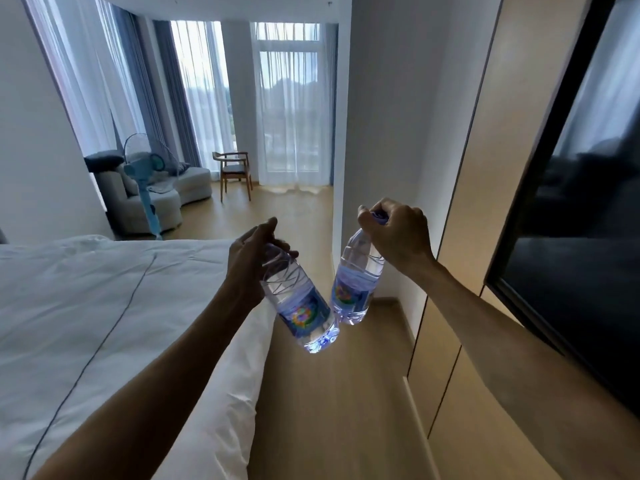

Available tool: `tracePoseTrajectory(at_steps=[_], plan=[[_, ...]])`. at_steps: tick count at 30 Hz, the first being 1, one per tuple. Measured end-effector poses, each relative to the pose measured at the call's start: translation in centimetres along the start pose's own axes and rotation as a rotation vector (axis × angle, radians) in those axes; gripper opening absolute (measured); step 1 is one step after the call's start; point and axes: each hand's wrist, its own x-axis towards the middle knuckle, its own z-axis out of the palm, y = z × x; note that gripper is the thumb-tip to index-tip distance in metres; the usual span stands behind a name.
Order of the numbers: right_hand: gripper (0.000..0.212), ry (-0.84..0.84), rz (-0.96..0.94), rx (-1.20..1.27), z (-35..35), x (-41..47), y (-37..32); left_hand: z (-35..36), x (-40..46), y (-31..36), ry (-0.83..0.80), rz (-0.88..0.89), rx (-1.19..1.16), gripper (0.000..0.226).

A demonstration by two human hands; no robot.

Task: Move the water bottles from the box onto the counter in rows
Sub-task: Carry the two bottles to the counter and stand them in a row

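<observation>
- Your left hand (pixel 254 261) is curled round the neck end of the left water bottle (pixel 300 303), with the fingers wrapped over its top; the cap is hidden by the hand.
- That bottle hangs tilted in the air, its base (pixel 320 341) swung down and to the right, above the strip of wooden floor (pixel 332 410) beside the bed.
- Your right hand (pixel 398 237) grips the right water bottle (pixel 356 282) by its top, fingers closed round the blue cap (pixel 379 218).
- The right bottle also hangs in the air, leaning so that its base points down and to the left.
- The two bottles' lower ends are just beside each other; whether they touch cannot be told.
- Both bottles are clear, hold water and carry blue labels with a coloured mark.
- Neither bottle rests on any surface.
- The white bed (pixel 104 306) fills the lower left, its right edge running under your left forearm.
- A dark wall-mounted screen (pixel 581 202) sits on the pale panelled wall at the right, near your right forearm.
- Farther back stand a blue fan (pixel 145 178), a grey sofa (pixel 166 195) and a wooden chair (pixel 235 171) before curtained windows (pixel 291 109).
</observation>
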Motion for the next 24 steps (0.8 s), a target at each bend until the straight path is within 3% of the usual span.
tracePoseTrajectory(at_steps=[24], plan=[[0.034, -0.047, -0.151, 0.107, 25.5, 39.1, 20.8, 4.2, 46.2, -9.6, 0.118, 0.042, 0.034, 0.025]])
